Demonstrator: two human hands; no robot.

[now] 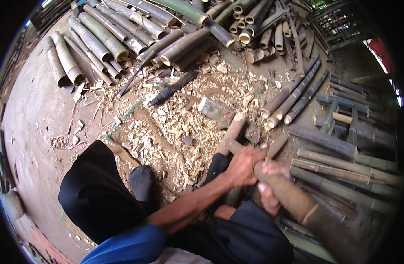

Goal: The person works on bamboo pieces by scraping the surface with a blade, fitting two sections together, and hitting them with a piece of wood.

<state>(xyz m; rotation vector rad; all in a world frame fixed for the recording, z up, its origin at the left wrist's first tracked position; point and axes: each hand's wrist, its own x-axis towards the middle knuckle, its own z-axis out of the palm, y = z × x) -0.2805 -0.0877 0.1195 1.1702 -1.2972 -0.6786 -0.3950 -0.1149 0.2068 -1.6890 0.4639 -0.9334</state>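
My left hand (245, 166) is closed around a bamboo pole (292, 196), close to its far end. My right hand (271, 187) grips the same pole just behind, its fingers slightly blurred. From there the pole slants down to the lower right, where it blurs. Just beyond my left hand a pale-topped wooden piece (233, 130) sticks up at a slant. A worn block (216, 111) lies past it among the chips. Farther off rests a dark long tool with a ribbed black grip (166, 94).
Wood chips (175, 127) cover the ground around my black-clad foot (142, 182). Cut bamboo lengths (98, 35) are piled at the far side. Dark bamboo poles (294, 94) lean at the right, beside a stack of bamboo (338, 165).
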